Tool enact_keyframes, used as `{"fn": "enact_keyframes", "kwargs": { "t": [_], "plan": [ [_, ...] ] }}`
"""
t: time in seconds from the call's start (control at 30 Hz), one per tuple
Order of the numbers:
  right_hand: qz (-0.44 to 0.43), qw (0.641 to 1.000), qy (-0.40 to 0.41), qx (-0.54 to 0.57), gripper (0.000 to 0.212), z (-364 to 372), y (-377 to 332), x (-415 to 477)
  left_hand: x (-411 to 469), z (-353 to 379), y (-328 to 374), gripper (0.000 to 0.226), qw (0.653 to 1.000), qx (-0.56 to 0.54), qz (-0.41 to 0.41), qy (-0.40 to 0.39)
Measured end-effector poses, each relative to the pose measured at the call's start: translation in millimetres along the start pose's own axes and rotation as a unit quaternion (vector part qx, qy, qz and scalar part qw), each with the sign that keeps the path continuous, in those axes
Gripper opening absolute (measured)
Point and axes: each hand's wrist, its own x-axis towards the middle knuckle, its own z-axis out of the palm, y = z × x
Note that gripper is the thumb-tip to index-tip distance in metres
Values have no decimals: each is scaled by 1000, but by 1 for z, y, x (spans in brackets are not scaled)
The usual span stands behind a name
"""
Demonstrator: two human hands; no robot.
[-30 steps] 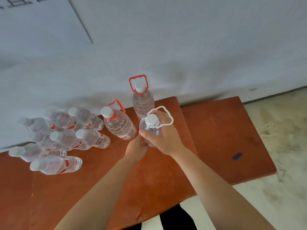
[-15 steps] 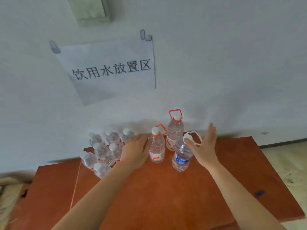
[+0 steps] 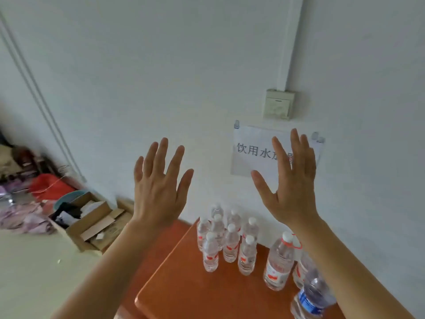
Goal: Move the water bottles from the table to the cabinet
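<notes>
Head view shows both arms raised in front of a pale wall, palms turned away from the camera. The left grip (image 3: 158,187), a bare hand at the centre of the frame, is spread wide with straight fingers and holds nothing. The right grip (image 3: 291,187), at centre right, is likewise spread, thumb out to the left, and empty; it partly covers a paper sign (image 3: 257,153) with printed characters that is clipped to the wall. Above the sign sits a beige switch box (image 3: 278,103), with a white conduit (image 3: 290,42) running up from it. The water bottles all stand upright on the orange worktop (image 3: 184,286) in the lower right of the frame, well below both grips and touched by neither. A tight cluster of small bottles (image 3: 231,245) with white caps and red labels stands at the far end against the wall. Just to its right stands a large bottle with a red carry ring (image 3: 279,261), and beside that a second large bottle (image 3: 301,270), mostly hidden behind the right forearm. Nearest the camera, at the lower right edge, is a blue-labelled bottle (image 3: 310,298), blurred and partly cut off by the same forearm. In the left of the frame, on the pale floor (image 3: 27,268), lies an open cardboard box (image 3: 92,223) of odds and ends, with a teal basin (image 3: 69,198) and a red bundle (image 3: 50,185) behind it, in the corner.
</notes>
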Motion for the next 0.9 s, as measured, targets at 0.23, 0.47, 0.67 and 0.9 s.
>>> {"fn": "enact_keyframes", "kwargs": {
  "t": [0.23,0.47,0.67,0.9],
  "plan": [
    [-164,971,-49,167,79,79,-191,6,-122,-169,-125,67,960,217,-175,28],
    [-292,904,-45,308,77,104,-472,-19,-245,-348,-242,75,880,353,-307,87],
    [-348,854,-47,385,78,103,-690,-58,-345,-475,-331,74,808,450,-365,104],
    [-423,772,-24,474,77,73,-888,-120,-449,-591,-390,78,729,507,-445,117]
  ]
}}
